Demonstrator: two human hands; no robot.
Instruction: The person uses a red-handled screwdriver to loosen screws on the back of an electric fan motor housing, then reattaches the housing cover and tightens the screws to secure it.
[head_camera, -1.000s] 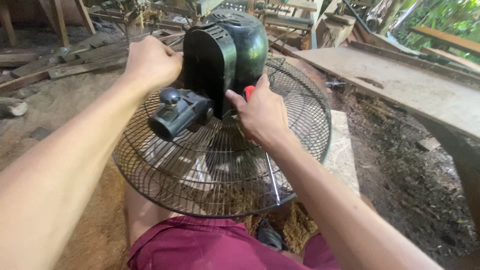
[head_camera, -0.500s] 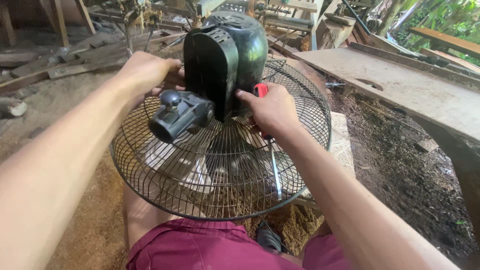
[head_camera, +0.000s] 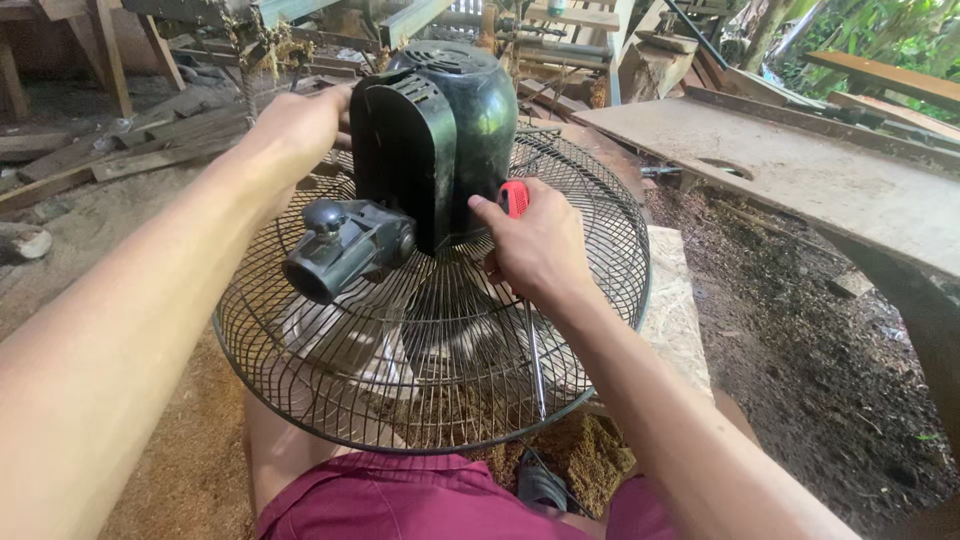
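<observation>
A black electric fan lies face down over my lap, its round wire guard (head_camera: 600, 300) spread wide and the dark motor housing (head_camera: 450, 130) standing up in the middle. A grey pivot joint (head_camera: 345, 245) sticks out toward me from the housing. My left hand (head_camera: 300, 125) rests on the far left side of the housing. My right hand (head_camera: 535, 245) presses against the housing's right side and holds a red-handled screwdriver (head_camera: 513, 197), whose metal shaft (head_camera: 536, 360) runs down over the guard.
A grey wooden slab table (head_camera: 830, 190) stands at the right. Planks and timber scraps (head_camera: 120, 150) lie at the back left. Sawdust (head_camera: 200, 470) and dark soil (head_camera: 800, 370) cover the ground. A pale board (head_camera: 675, 310) sits under the fan's right edge.
My left hand has slid from the housing's top left down along its left side. My right hand with the screwdriver has shifted slightly against the housing's right side.
</observation>
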